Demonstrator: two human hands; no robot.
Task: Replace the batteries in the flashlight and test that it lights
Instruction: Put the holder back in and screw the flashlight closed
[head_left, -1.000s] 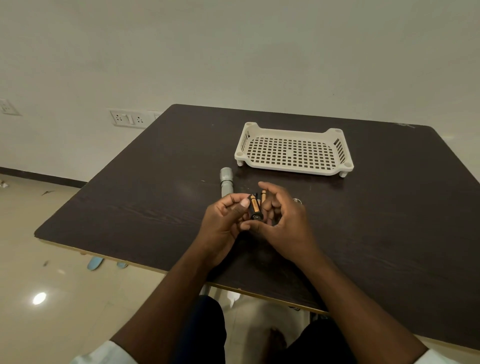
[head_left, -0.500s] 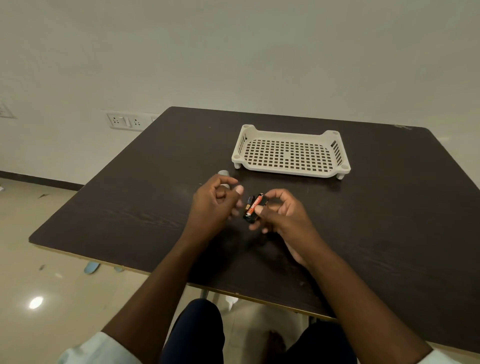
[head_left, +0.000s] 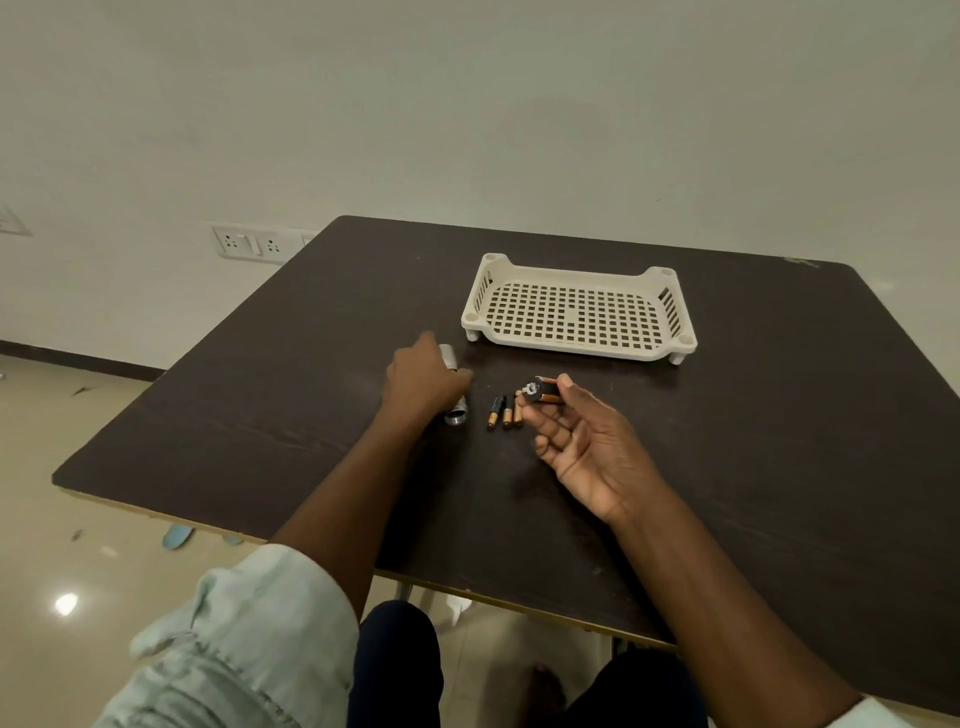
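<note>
Head view: the left hand (head_left: 423, 379) curls round the silver flashlight (head_left: 456, 413) lying on the dark counter (head_left: 311, 364), its open end facing the person. The right hand (head_left: 582, 441) pinches a battery holder (head_left: 540, 391), loaded with cells, between thumb and fingertips. Three loose batteries (head_left: 503, 411) lie just beside the flashlight. The metal tube looks stiff, smooth and likely slippery, so the mid-barrel is best gripped; the holder seems light. The white slotted tray (head_left: 576, 312) farther back holds nothing visible.

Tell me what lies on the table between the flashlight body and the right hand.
Head view: loose batteries lie side by side between flashlight body and right hand.
</note>
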